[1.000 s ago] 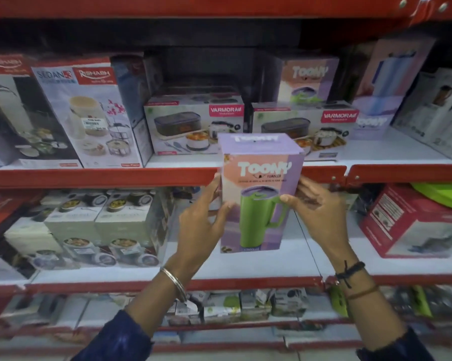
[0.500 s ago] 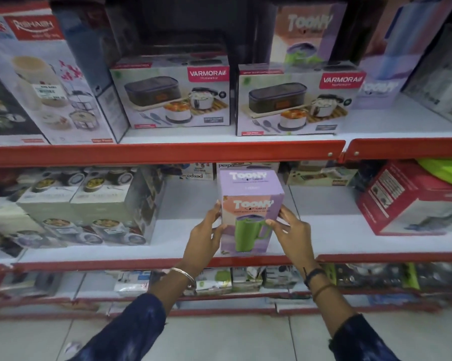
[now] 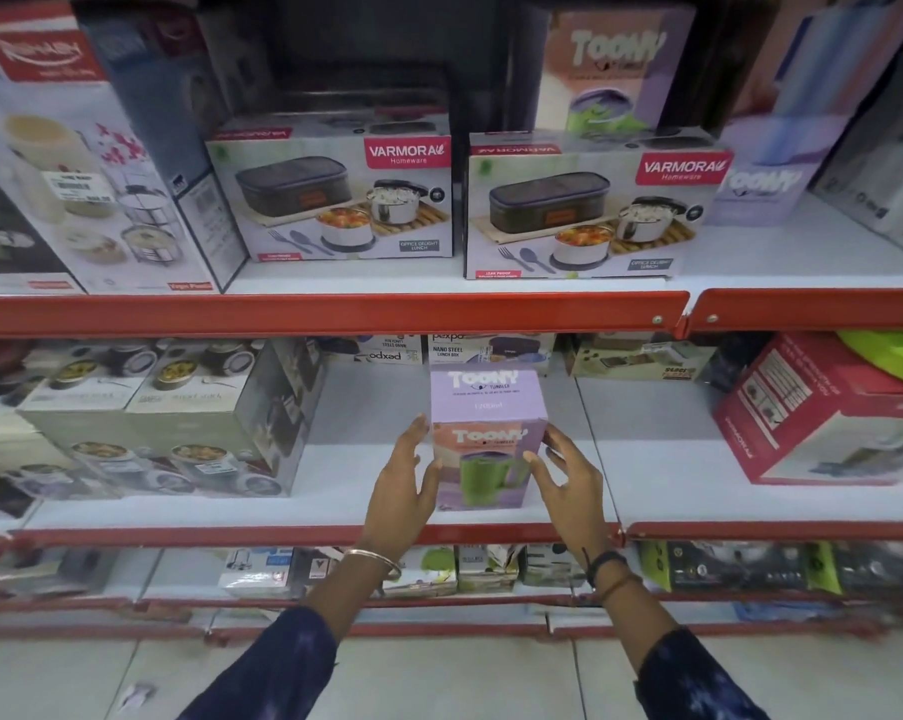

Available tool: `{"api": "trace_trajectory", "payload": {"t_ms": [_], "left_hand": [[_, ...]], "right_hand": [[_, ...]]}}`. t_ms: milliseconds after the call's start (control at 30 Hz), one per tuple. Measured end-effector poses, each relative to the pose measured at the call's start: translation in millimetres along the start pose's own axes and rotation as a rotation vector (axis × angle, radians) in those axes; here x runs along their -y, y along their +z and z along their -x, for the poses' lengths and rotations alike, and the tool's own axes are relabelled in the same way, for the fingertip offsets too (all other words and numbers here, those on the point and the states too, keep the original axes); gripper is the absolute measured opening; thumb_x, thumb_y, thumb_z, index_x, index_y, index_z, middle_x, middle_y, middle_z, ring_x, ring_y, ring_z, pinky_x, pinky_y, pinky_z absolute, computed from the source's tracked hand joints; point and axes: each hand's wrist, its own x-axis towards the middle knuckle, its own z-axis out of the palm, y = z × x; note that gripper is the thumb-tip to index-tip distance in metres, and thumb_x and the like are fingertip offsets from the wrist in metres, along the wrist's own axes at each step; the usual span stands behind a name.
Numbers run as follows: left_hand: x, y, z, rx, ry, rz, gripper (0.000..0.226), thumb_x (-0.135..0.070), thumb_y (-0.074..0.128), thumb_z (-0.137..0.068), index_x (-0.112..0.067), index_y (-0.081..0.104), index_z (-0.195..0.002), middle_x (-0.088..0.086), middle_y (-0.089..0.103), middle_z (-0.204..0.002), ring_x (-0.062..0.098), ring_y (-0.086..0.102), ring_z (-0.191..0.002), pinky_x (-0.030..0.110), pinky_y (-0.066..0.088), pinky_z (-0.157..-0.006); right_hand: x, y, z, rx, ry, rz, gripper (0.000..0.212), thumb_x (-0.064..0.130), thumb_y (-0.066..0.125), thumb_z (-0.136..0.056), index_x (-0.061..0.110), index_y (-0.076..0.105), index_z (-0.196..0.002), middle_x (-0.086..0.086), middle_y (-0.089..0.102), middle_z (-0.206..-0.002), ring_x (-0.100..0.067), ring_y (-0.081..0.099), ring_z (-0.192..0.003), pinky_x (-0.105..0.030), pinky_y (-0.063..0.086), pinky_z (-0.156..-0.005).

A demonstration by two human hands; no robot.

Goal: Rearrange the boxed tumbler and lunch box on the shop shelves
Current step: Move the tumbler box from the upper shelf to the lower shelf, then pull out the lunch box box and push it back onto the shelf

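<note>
The lilac Toony tumbler box (image 3: 488,402), printed with a green mug, stands upright on the white middle shelf (image 3: 366,444) near its red front edge. My left hand (image 3: 405,485) lies flat against the box's left side, thumb on its front corner. My right hand (image 3: 568,480) is at the box's right side with fingers spread and loose, its thumb tip over the front face. Two Varmora lunch boxes (image 3: 335,194) (image 3: 589,210) sit side by side on the shelf above. Another Toony box (image 3: 610,70) stands behind the right one.
Stacked grey-green food-container boxes (image 3: 168,418) fill the middle shelf's left. A red box (image 3: 823,418) sits at its right. Small pexpo boxes (image 3: 491,348) line the back. Tall Rishabh boxes (image 3: 69,163) stand upper left. More goods sit on the low shelf (image 3: 439,569).
The tumbler box came down from in front of the upper shelf onto the middle shelf. Since half a second ago my right hand has loosened and spread, and the view moved closer.
</note>
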Motion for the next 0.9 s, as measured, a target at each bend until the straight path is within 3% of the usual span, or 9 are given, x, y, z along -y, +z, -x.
{"api": "trace_trajectory", "payload": {"t_ms": [100,200,267,467,567,633,767,833,900], "left_hand": [[-31.0,-11.1,-8.2,-0.167,0.204,-0.035,0.035,-0.024,0.047,-0.093,-0.025,0.040,-0.127,-0.002,0.044,-0.140,0.014,0.046,-0.125,0.027,0.040,-0.100],[-72.5,-26.3,-34.8,-0.371,0.445,-0.085,0.026,-0.017,0.050,-0.089,-0.013,0.050,-0.114,0.005,0.053,-0.129,0.016,0.047,-0.120,0.036,0.035,-0.101],[-101.3,-37.9,-62.5,-0.424,0.484,-0.050,0.025,-0.014,0.051,-0.089,-0.008,0.051,-0.114,0.005,0.053,-0.126,0.012,0.045,-0.120,0.033,0.035,-0.102],[-154.5,-56.8,-143.4,-0.332,0.278,0.024,0.046,-0.023,0.051,-0.093,-0.005,0.037,-0.134,0.013,0.043,-0.136,0.013,0.038,-0.123,0.028,0.030,-0.106],[-156.0,-51.4,-167.4,-0.230,0.134,0.063,0.048,-0.027,0.051,-0.093,-0.003,0.034,-0.132,0.017,0.045,-0.133,0.025,0.046,-0.120,0.035,0.040,-0.100],[-157.0,-46.9,-173.2,-0.241,0.052,0.122,0.045,-0.026,0.051,-0.093,-0.004,0.036,-0.129,0.017,0.051,-0.130,0.031,0.051,-0.116,0.044,0.045,-0.096],[-162.0,-42.7,-170.3,-0.262,0.068,0.211,0.027,-0.020,0.045,-0.096,-0.010,0.046,-0.121,0.012,0.060,-0.122,0.028,0.057,-0.108,0.045,0.048,-0.095],[-164.4,-45.7,-165.9,-0.292,0.082,0.254,0.028,-0.018,0.044,-0.096,-0.010,0.049,-0.123,0.010,0.060,-0.123,0.024,0.057,-0.110,0.045,0.047,-0.097],[-167.4,-53.9,-158.5,-0.332,0.133,0.275,0.032,-0.020,0.044,-0.097,-0.011,0.049,-0.128,0.007,0.058,-0.127,0.018,0.054,-0.113,0.035,0.046,-0.098]], "right_hand": [[29.0,-16.7,-4.0,-0.153,-0.118,-0.016,0.040,0.022,0.061,-0.089,0.018,0.053,-0.128,-0.003,0.059,-0.129,-0.016,0.055,-0.118,-0.029,0.045,-0.102],[74.7,-44.7,-28.1,-0.284,-0.276,-0.027,0.038,0.028,0.057,-0.090,0.016,0.054,-0.126,-0.002,0.060,-0.128,-0.011,0.056,-0.117,-0.024,0.046,-0.099],[106.1,-65.0,-54.8,-0.367,-0.309,-0.050,0.037,0.027,0.055,-0.092,0.017,0.053,-0.127,0.000,0.059,-0.128,-0.006,0.057,-0.114,-0.019,0.048,-0.093],[151.6,-113.5,-133.1,-0.567,-0.348,-0.051,0.039,0.030,0.040,-0.098,0.010,0.049,-0.130,-0.008,0.051,-0.134,-0.011,0.047,-0.121,-0.012,0.037,-0.099],[146.4,-122.3,-160.0,-0.481,-0.168,0.006,0.057,0.045,0.035,-0.097,0.009,0.032,-0.142,-0.012,0.034,-0.149,-0.022,0.033,-0.136,-0.034,0.029,-0.113],[143.1,-123.5,-167.3,-0.451,-0.113,0.015,0.061,0.051,0.033,-0.095,0.008,0.035,-0.138,-0.014,0.036,-0.147,-0.027,0.036,-0.134,-0.041,0.031,-0.111],[144.6,-120.5,-161.8,-0.474,-0.136,-0.110,0.041,0.040,0.037,-0.098,0.012,0.049,-0.126,-0.011,0.053,-0.131,-0.015,0.047,-0.112,-0.027,0.036,-0.094],[145.9,-119.9,-154.7,-0.507,-0.179,-0.151,0.037,0.036,0.038,-0.099,0.015,0.049,-0.127,-0.008,0.054,-0.130,-0.012,0.048,-0.112,-0.019,0.038,-0.091],[150.8,-118.8,-146.8,-0.549,-0.255,-0.190,0.033,0.032,0.040,-0.099,0.018,0.050,-0.127,-0.002,0.052,-0.129,-0.009,0.048,-0.114,-0.008,0.038,-0.089]]}}
